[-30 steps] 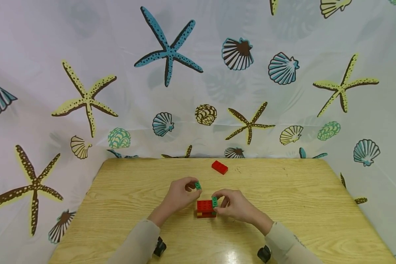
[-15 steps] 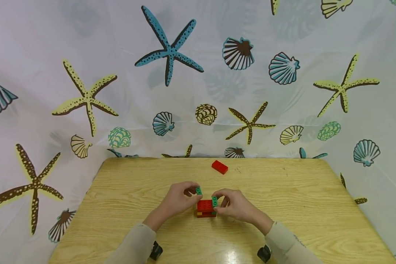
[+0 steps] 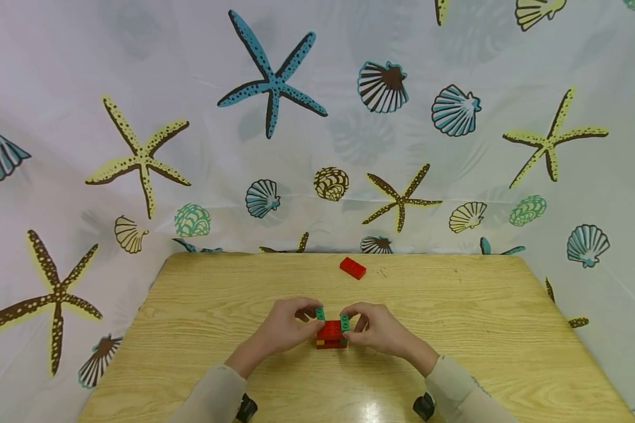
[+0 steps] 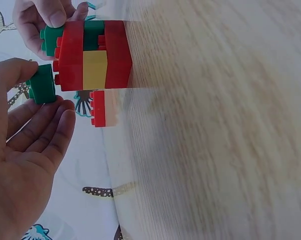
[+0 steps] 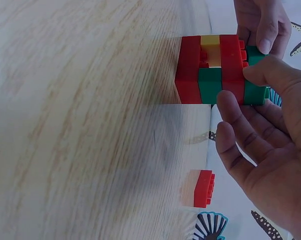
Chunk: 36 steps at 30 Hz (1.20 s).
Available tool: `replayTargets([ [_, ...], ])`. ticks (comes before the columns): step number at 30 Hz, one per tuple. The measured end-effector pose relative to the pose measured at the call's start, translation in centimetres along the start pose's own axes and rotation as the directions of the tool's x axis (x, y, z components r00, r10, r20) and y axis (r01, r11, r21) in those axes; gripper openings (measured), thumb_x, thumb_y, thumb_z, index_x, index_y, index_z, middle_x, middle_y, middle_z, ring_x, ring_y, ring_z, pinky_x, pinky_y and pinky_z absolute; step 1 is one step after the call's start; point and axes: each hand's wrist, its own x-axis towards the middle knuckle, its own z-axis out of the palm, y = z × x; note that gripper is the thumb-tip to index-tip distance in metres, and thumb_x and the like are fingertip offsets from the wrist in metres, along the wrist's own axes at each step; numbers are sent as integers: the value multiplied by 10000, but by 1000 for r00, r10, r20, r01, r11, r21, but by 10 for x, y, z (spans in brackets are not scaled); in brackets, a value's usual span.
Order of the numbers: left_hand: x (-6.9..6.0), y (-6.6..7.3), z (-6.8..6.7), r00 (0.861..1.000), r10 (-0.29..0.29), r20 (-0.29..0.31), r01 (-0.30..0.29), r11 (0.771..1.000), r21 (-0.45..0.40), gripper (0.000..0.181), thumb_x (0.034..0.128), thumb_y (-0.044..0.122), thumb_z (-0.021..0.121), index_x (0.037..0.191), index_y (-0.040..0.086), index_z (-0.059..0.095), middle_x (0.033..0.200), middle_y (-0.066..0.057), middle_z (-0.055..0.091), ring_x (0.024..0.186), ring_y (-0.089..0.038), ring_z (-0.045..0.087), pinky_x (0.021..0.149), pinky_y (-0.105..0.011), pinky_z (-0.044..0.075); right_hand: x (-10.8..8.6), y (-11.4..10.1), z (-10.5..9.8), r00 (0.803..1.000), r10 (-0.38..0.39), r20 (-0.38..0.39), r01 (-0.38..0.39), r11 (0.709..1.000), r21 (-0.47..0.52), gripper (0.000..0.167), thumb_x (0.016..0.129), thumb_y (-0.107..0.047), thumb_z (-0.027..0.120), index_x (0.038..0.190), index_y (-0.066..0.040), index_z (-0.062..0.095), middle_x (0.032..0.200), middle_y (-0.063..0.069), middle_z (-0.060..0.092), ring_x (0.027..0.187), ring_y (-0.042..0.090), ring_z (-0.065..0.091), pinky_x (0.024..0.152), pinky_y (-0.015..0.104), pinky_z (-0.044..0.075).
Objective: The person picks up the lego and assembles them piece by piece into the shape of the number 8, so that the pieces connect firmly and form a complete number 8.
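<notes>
Big seashell curtain (image 3: 317, 141) hangs right behind the far edge of the wooden surface (image 3: 481, 329), so reaching away runs out of room there; sideways there's loads more.

Both hands are pinching green bricks. Left hand (image 3: 286, 323) has one between thumb and fingers, right hand (image 3: 373, 329) grips another on the right end of the brick stack (image 3: 330, 333). My guess is the right grip steadies the stack against skidding. The gap between the hands is tight, so not much finger room over the top.

The stack sits well in from every edge, probably because both hands meet comfortably there. The loose red brick (image 3: 353, 268) lies near the far edge, well out of the way.

Smallest stuff: left green brick (image 4: 42, 84) is at the stack's top left, underside facing the studs; can't tell if they touch. Right green brick (image 5: 255, 90) looks seated. Lower down, the yellow brick (image 4: 95, 70) and middle green brick (image 5: 210, 85) prop up the top red layer, gap between them.
</notes>
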Motion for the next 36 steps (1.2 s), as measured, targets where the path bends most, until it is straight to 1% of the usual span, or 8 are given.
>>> replayTargets([
  [5, -4, 0, 0, 1000, 5, 30, -5, 1000, 2, 374, 1016, 270, 721, 1302, 29, 714, 1198, -34, 752, 1027, -174, 719, 902, -309, 593, 0, -1, 0, 1000, 6, 4, -6, 1000, -2, 390, 976, -176, 762, 1319, -11, 677, 905, 66, 730, 737, 150, 664, 566, 254, 528],
  [15, -7, 1, 2, 999, 34, 42, -33, 999, -16, 358, 1015, 241, 719, 1293, 16, 714, 1200, -53, 752, 1011, -191, 724, 877, -302, 599, 0, -1, 0, 1000, 3, 6, -3, 1000, -4, 388, 972, -174, 768, 1312, -11, 678, 897, 59, 730, 735, 139, 661, 564, 252, 526],
  [21, -8, 1, 1, 998, 43, 48, -42, 999, -26, 364, 1016, 244, 719, 1295, 11, 711, 1223, -80, 746, 1030, -229, 726, 899, -373, 609, 0, 0, 0, 1000, 7, 3, -7, 1000, -4, 394, 974, -181, 767, 1319, -14, 674, 910, 76, 728, 743, 174, 665, 558, 256, 524],
  [25, -9, -1, 0, 997, 59, 55, -58, 998, -32, 374, 1021, 254, 716, 1294, -2, 708, 1237, -114, 741, 1037, -268, 728, 904, -415, 611, 0, 1, 0, 1000, 6, 2, -6, 1000, -7, 395, 978, -186, 765, 1323, -17, 673, 898, 60, 725, 740, 176, 662, 556, 260, 525],
  [36, -8, 0, -1, 997, 43, 71, -41, 999, -33, 354, 1019, 245, 717, 1290, 16, 710, 1219, -65, 748, 1043, -233, 737, 897, -354, 610, -1, 0, 0, 1000, 7, 4, -7, 1000, 2, 393, 977, -178, 765, 1322, -13, 674, 906, 66, 728, 746, 165, 663, 575, 250, 524],
])
